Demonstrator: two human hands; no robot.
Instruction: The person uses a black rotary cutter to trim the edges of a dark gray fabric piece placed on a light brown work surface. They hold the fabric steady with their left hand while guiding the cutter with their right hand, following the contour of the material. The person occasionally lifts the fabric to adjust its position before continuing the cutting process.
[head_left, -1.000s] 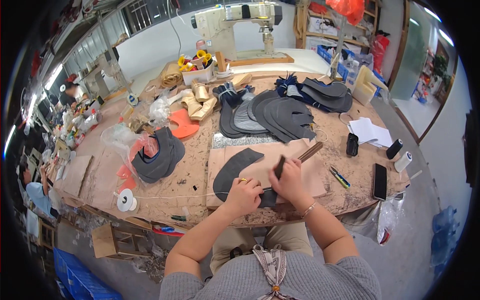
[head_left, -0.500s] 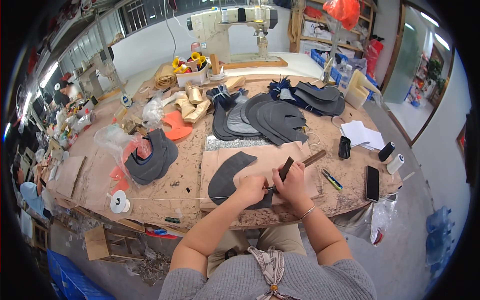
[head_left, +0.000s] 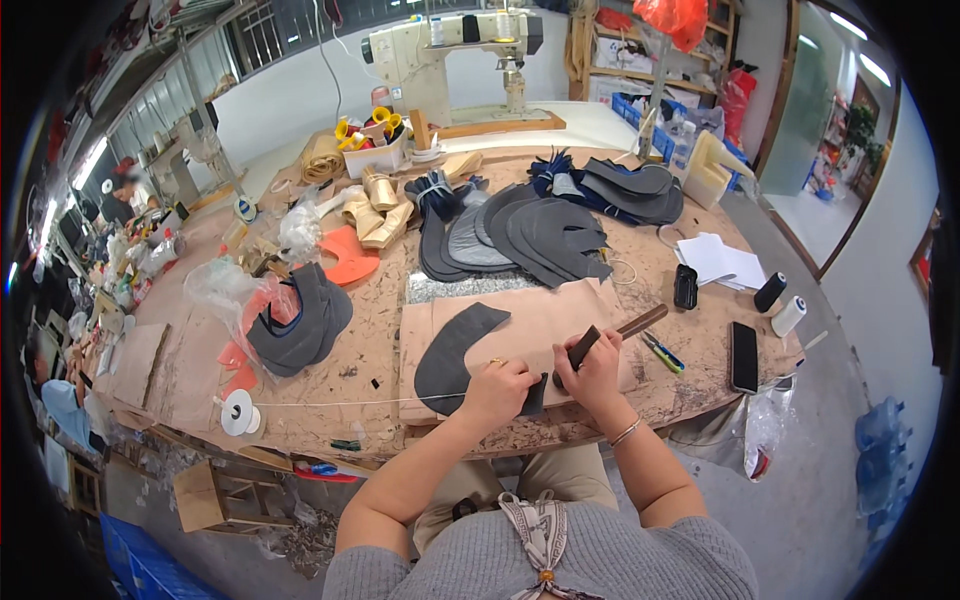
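Note:
A curved dark grey piece [head_left: 440, 358] lies on the pale sheet in front of me. My left hand [head_left: 497, 392] rests over its near part, fingers drawn together at the edge. Thin white tape [head_left: 345, 403] stretches from a white spool [head_left: 238, 412] on the left and disappears under that hand; the pinch itself is hidden. In my right hand [head_left: 597, 374] is a hammer [head_left: 640, 321], gripped near its dark head, with the wooden handle pointing away to the right. The lower end of the head is close to the piece's near right end.
Stacked dark grey pieces [head_left: 545, 235] lie beyond the sheet, with another bundle [head_left: 300, 320] at left. A pen-like tool [head_left: 664, 355], a black phone [head_left: 743, 357], thread cones [head_left: 788, 316] and paper [head_left: 715, 258] are at right. A sewing machine [head_left: 425, 65] stands behind.
My left hand has shifted slightly left and down, away from the hammer. My right hand has moved slightly right, and the hammer head leans more to the right.

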